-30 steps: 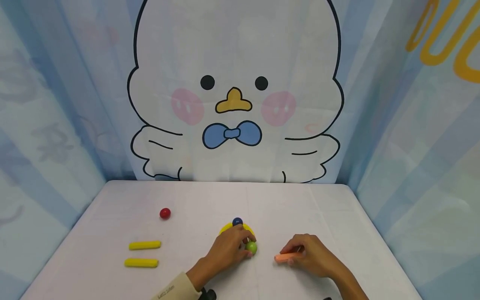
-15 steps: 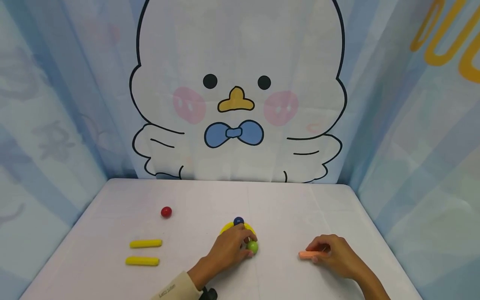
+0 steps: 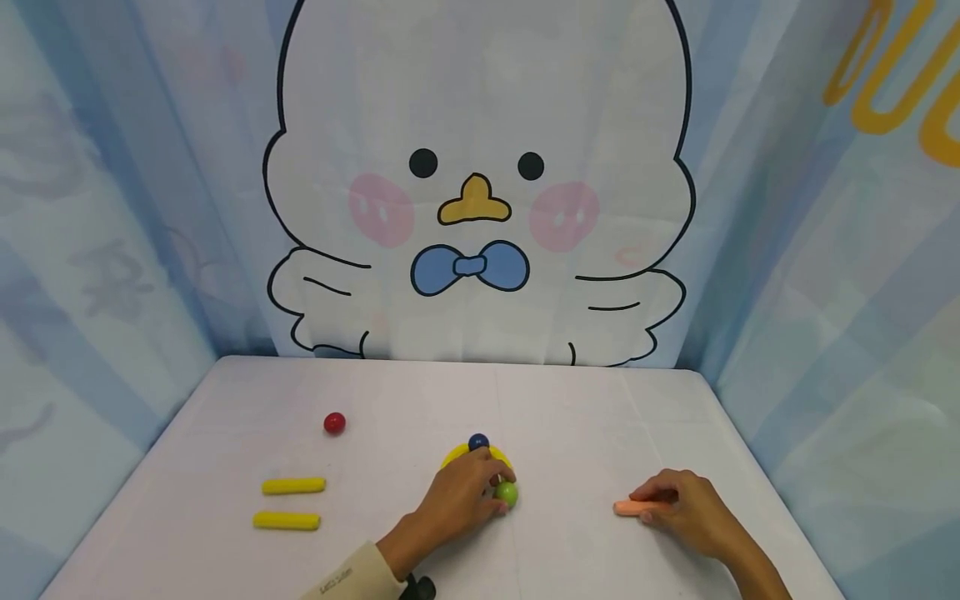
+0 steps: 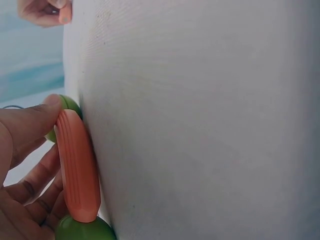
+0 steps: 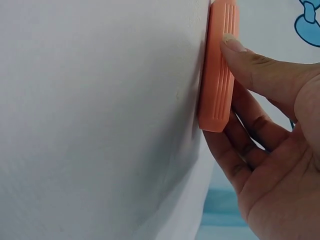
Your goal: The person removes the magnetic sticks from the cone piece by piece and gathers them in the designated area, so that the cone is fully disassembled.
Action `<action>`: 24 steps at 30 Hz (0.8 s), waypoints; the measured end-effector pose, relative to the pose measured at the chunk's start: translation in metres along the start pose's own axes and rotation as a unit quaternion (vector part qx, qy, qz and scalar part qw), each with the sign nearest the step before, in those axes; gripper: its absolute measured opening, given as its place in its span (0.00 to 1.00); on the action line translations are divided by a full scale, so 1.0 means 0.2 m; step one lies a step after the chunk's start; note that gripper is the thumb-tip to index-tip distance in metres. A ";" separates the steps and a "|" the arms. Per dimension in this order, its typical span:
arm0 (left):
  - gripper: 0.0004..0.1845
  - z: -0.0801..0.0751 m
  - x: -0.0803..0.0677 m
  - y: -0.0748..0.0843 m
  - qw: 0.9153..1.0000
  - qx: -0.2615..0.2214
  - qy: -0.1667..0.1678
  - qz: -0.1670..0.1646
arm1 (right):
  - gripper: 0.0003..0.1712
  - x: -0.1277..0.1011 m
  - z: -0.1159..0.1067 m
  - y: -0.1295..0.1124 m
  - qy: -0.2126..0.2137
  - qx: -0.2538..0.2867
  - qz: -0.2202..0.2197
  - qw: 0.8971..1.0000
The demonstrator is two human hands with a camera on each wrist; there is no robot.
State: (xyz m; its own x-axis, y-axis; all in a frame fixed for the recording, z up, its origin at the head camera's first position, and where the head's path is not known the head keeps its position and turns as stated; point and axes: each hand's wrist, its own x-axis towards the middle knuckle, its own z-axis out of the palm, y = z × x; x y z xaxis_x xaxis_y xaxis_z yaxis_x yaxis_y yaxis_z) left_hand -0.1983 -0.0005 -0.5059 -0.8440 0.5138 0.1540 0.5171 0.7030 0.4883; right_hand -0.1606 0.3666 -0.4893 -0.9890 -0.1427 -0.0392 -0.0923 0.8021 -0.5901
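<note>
A white cloth-covered counter [image 3: 465, 400] carries everything, with no box or bowl among the things on it; the nearest to one is a flat yellow disc [image 3: 459, 455] near the middle, with a blue ball [image 3: 477, 442] at its far edge. The left hand [image 3: 457, 496] lies over the disc's near side, its fingers curled round an orange ribbed stick [image 4: 76, 165] that the left wrist view shows pinched between thumb and fingers against the cloth, with a green ball [image 3: 507, 493] touching the stick's end and a second green ball [image 4: 82, 229] at its other end. The right hand [image 3: 686, 510] rests well to the right, its grip closed on a second orange stick [image 3: 632, 507] that lies flat on the counter; the right wrist view shows the thumb pressing the top of the stick and the fingers curled beneath. This stick is salmon-orange, lengthwise grooved, with bevelled ends. Off to the left, well apart from both hands, lie two yellow sticks [image 3: 293, 485] side by side and a red ball [image 3: 334, 423] beyond them. A printed cartoon chick backdrop [image 3: 476, 183] stands behind the counter.
</note>
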 end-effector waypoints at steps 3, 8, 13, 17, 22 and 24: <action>0.18 0.00 0.00 0.00 1.000 0.002 0.000 0.002 | 0.11 0.00 0.00 -0.02 0.006 -0.006 0.008 1.000; 0.18 -0.01 -0.02 0.00 1.000 0.001 0.004 0.007 | 0.18 0.00 0.01 -0.08 0.021 -0.015 0.018 1.000; 0.20 -0.06 -0.05 0.01 0.999 0.031 0.018 0.004 | 0.21 0.00 0.03 -0.17 0.043 -0.009 -0.008 0.999; 0.22 -0.11 -0.09 -0.01 0.999 0.037 0.018 -0.021 | 0.19 0.01 0.07 -0.25 0.069 0.004 -0.042 0.997; 0.22 -0.17 -0.13 -0.05 0.998 0.047 0.023 -0.031 | 0.21 0.02 0.14 -0.35 0.093 0.008 -0.095 0.991; 0.21 -0.20 -0.14 -0.07 0.998 0.056 0.024 -0.030 | 0.22 0.03 0.17 -0.38 0.095 0.004 -0.112 0.989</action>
State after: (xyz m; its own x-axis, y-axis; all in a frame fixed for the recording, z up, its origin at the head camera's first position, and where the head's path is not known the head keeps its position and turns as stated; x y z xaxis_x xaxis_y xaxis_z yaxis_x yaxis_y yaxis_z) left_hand -0.1875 -0.0449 -0.4838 -0.8788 0.4464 0.1688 0.4751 0.7843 0.3991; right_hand -0.1555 0.2846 -0.4713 -0.9475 -0.2042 0.2460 -0.3122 0.7574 -0.5735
